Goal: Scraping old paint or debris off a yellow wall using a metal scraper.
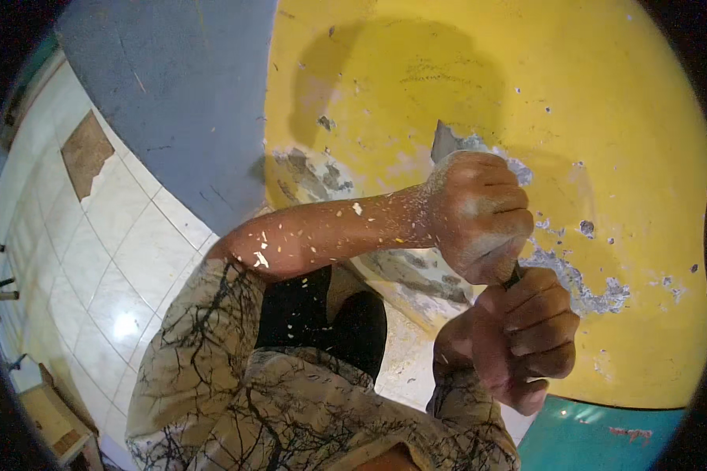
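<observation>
My left hand is closed around the upper part of a metal scraper, whose grey blade tip sticks out above my fist against the yellow wall. My right hand grips the scraper's dark handle just below, the two fists stacked. The blade rests at a patch of scraped bare plaster where yellow paint has come off. Paint flakes and dust cover my left forearm and knuckles. Most of the tool is hidden inside my hands.
A grey-blue wall section adjoins the yellow one on the left. A white tiled floor with one broken tile lies at lower left. A teal band runs below the yellow paint. A wooden object sits at bottom left.
</observation>
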A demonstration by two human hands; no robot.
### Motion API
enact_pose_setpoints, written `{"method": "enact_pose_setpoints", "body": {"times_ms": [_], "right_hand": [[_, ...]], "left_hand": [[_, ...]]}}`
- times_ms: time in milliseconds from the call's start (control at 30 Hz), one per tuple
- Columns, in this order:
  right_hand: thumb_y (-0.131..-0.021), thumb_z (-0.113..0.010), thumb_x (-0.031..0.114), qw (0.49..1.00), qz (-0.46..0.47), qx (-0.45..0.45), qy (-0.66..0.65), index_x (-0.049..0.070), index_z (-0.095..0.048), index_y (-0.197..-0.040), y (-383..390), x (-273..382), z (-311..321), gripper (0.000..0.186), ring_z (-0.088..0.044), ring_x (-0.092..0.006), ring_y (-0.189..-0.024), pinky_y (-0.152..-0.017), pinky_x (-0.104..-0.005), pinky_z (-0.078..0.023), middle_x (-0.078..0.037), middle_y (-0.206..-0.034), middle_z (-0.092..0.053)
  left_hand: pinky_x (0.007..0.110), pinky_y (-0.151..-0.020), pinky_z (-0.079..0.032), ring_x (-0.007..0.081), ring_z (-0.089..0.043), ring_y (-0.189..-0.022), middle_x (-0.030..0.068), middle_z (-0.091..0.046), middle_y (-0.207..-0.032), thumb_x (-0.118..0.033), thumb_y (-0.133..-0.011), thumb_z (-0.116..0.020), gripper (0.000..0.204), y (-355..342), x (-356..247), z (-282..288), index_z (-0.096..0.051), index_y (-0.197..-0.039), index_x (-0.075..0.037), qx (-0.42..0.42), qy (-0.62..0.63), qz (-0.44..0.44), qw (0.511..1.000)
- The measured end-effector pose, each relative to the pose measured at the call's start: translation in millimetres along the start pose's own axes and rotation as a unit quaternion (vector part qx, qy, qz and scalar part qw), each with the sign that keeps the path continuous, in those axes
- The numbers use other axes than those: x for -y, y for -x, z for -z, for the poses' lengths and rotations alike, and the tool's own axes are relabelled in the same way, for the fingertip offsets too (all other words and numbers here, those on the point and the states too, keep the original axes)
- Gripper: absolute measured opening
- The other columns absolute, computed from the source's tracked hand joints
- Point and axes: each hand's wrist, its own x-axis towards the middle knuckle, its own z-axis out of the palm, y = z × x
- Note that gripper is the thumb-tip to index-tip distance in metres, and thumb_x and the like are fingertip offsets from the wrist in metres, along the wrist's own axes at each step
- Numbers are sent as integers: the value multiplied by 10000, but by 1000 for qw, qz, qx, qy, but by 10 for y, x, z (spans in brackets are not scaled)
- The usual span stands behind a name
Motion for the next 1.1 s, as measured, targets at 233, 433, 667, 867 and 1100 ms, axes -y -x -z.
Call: {"method": "enact_pose_setpoints", "body": {"times_ms": [233,433,667,867,1100], "right_hand": [[-730,-553,294,995,50,47,-67,166,-326,-549,-8,-46,5,317,-337,-141,-523,-518,-287,-266,25,-553,-326],[-694,-524,227,966,172,36,-187,155,-286,-512,-13,24,-116,307,-323,-146,-522,-480,-276,-230,18,-525,-299],[-775,-519,303,995,83,-34,54,136,-322,-567,47,-29,15,331,-364,-163,-514,-498,-281,-304,8,-532,-326],[-790,-600,313,995,49,69,46,116,-343,-536,72,-7,94,412,-423,-187,-495,-471,-287,-344,-27,-551,-417],[-744,-600,107,980,-130,-51,-144,72,-404,-624,-103,7,115,233,-445,-222,-664,-572,-308,-392,-46,-653,-439]], "left_hand": [[318,-384,-310,188,-402,-422,6,-368,-525,-252,-394,-464,205,-10,26,57,-431,-528,-102,32,8,-35,999],[330,-406,-327,209,-407,-425,20,-407,-544,-148,-565,-572,133,-12,-74,-102,-454,-543,-91,-71,27,-60,995],[343,-409,-337,240,-439,-440,59,-427,-539,-115,-668,-545,123,-57,-41,77,-477,-585,-55,-14,103,4,995],[349,-404,-347,243,-455,-440,78,-446,-543,-78,-687,-499,95,-102,-80,84,-486,-603,-35,7,73,-7,997],[361,-391,-362,258,-475,-448,85,-458,-543,-90,-630,-542,92,-82,41,66,-490,-566,-49,39,0,-31,999]]}}
